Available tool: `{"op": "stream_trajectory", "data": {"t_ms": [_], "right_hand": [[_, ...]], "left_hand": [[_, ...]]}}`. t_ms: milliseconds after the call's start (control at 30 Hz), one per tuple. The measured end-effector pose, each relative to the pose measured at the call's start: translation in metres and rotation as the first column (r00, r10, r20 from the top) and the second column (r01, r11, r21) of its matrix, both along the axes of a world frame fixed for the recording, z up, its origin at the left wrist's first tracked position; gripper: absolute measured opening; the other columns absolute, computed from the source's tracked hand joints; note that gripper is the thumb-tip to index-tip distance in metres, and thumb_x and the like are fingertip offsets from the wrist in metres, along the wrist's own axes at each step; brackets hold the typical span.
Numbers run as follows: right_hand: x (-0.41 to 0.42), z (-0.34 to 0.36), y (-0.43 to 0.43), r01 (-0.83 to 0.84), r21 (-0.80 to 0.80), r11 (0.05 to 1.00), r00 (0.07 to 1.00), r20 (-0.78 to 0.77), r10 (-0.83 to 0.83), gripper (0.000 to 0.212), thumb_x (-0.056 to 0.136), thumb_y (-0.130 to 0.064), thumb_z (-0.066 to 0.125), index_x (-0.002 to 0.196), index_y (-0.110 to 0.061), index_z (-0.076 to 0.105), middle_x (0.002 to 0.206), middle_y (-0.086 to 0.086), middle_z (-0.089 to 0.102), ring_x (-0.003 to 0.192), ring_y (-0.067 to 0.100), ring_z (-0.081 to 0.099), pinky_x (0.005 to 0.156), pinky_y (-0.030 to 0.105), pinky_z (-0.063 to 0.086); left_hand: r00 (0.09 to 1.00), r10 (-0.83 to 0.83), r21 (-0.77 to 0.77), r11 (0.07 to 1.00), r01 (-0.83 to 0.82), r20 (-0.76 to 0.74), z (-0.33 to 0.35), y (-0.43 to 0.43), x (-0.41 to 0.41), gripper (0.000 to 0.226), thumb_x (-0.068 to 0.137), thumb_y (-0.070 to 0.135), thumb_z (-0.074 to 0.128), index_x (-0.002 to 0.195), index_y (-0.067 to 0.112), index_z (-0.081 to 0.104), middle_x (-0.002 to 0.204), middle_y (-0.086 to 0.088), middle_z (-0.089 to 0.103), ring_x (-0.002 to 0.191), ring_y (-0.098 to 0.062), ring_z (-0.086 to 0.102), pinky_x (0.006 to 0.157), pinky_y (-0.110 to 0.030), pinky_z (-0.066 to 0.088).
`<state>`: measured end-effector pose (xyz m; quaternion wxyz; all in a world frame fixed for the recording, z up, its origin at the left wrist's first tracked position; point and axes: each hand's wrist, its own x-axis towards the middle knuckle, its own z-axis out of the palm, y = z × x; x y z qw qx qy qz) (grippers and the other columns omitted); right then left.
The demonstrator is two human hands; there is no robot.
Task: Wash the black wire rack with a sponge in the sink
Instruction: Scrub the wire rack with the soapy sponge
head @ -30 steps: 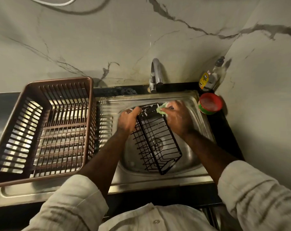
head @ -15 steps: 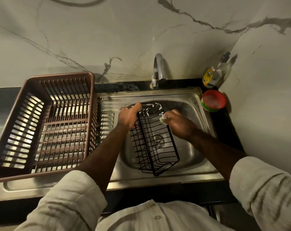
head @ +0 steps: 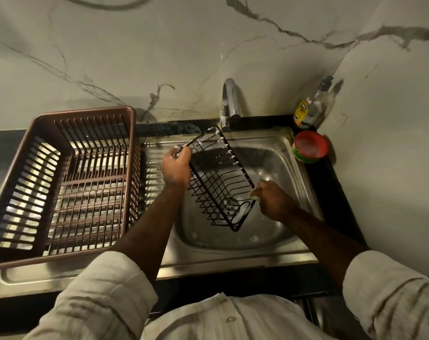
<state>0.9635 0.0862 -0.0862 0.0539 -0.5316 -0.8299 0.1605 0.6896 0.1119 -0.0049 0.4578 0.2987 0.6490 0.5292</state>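
1. Black wire rack (head: 218,184) hangs tilted over the steel sink (head: 285,168). Its far end is raised toward the tap (head: 229,101) and its near end is low over the drain. Whether that low end touches the basin cannot be told. White suds cling to the upper rim wires.
2. The left hand (head: 175,165) grips the rack's upper left corner, fingers curled round the rim wire.
3. The right hand (head: 273,201) is at the rack's lower right edge, fingers closed over a pale green sponge (head: 254,195). Only a sliver of the sponge shows, against the wire.
4. A brown slatted dish basket (head: 85,113) sits on the draining board just left of the basin.
5. In the right corner, a red-topped green tub (head: 309,147) stands beside the sink rim. A pump bottle (head: 309,111) with a yellow label stands behind it, against the veined marble wall (head: 134,57).
6. Pale sleeves (head: 105,298) are pushed up both forearms.
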Motion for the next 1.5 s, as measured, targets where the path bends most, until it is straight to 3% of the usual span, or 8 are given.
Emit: {"op": "stream_trajectory", "data": {"t_ms": [333,467,533,700,800,933,1233,1500], "right_hand": [[-0.022,0.02,-0.01,0.006,-0.118,0.993,0.995,-0.097,-0.017,0.019,0.088,-0.011,0.056,0.092,-0.009,0.074,0.092,0.009,0.062,0.089,0.024,0.061,0.08,0.028,0.048],[-0.041,0.033,-0.018,0.03,-0.22,0.975,0.998,-0.043,-0.041,0.018,0.08,-0.013,0.058,0.089,-0.014,0.074,0.092,0.008,0.066,0.087,0.023,0.064,0.077,0.028,0.052],[-0.048,0.034,-0.022,0.08,-0.273,0.959,0.987,-0.111,-0.114,0.019,0.081,-0.016,0.059,0.089,-0.015,0.076,0.09,0.006,0.072,0.085,0.022,0.068,0.073,0.024,0.051],[-0.062,0.039,-0.024,0.154,-0.441,0.884,0.927,-0.246,-0.284,0.02,0.087,-0.01,0.065,0.101,-0.012,0.079,0.096,-0.002,0.076,0.084,-0.001,0.067,0.065,0.0,0.041],[-0.07,0.041,-0.023,0.206,-0.549,0.81,0.836,-0.331,-0.437,0.015,0.089,-0.01,0.066,0.095,-0.009,0.079,0.081,-0.003,0.073,0.055,-0.006,0.06,0.049,0.01,0.044],[-0.086,0.051,-0.014,0.208,-0.653,0.728,0.68,-0.439,-0.588,0.013,0.087,-0.008,0.069,0.084,-0.017,0.077,0.078,0.0,0.074,0.066,0.011,0.069,0.06,0.022,0.055],[-0.122,0.09,0.01,0.05,-0.79,0.611,0.292,-0.573,-0.766,0.022,0.085,0.002,0.064,0.083,-0.017,0.076,0.078,0.005,0.072,0.065,0.015,0.064,0.056,0.023,0.045],[-0.125,0.095,0.018,0.004,-0.86,0.51,0.127,-0.505,-0.854,0.028,0.09,0.003,0.056,0.099,-0.017,0.073,0.089,0.003,0.073,0.08,0.017,0.067,0.066,0.027,0.05]], "left_hand": [[0.993,0.117,0.094,0.989,-0.117,0.0,-0.008,-0.004,0.013,0.069,0.077,0.046,0.064,0.126,-0.001,0.056,0.126,-0.028,0.059,0.119,-0.045,0.058,0.099,-0.06,0.051],[0.984,0.178,0.13,0.976,-0.174,-0.022,0.001,-0.005,0.018,0.009,0.093,0.019,0.062,0.101,0.02,0.062,0.093,0.001,0.059,0.084,0.014,0.06,0.073,-0.013,0.053],[0.98,0.185,0.151,0.973,-0.173,-0.073,-0.002,-0.002,0.017,0.023,0.095,0.01,0.059,0.085,0.03,0.055,0.08,0.01,0.051,0.06,0.017,0.051,0.057,-0.008,0.044],[0.991,0.131,0.181,0.976,-0.121,-0.041,-0.004,-0.001,0.014,0.024,0.096,0.014,0.06,0.093,0.036,0.053,0.085,0.011,0.051,0.069,0.007,0.053,0.061,-0.011,0.048],[0.993,0.088,0.163,0.984,-0.073,-0.085,-0.003,-0.004,0.015,0.029,0.098,0.01,0.058,0.089,0.036,0.049,0.086,0.012,0.052,0.065,0.019,0.055,0.058,-0.004,0.046],[0.993,0.064,0.167,0.985,-0.047,-0.098,-0.006,-0.008,0.017,0.028,0.097,0.011,0.059,0.088,0.036,0.051,0.088,0.011,0.056,0.078,0.001,0.055,0.067,-0.013,0.05],[0.961,0.013,0.165,0.986,0.034,-0.278,-0.023,-0.014,0.023,0.007,0.086,0.039,0.068,0.092,0.038,0.064,0.09,0.015,0.065,0.082,0.013,0.06,0.072,-0.017,0.048],[0.907,-0.134,0.093,0.978,0.186,-0.4,-0.039,-0.019,0.018,0.058,0.078,0.063,0.059,0.124,0.027,0.063,0.118,0.0,0.063,0.11,-0.014,0.059,0.097,-0.041,0.052]]}}
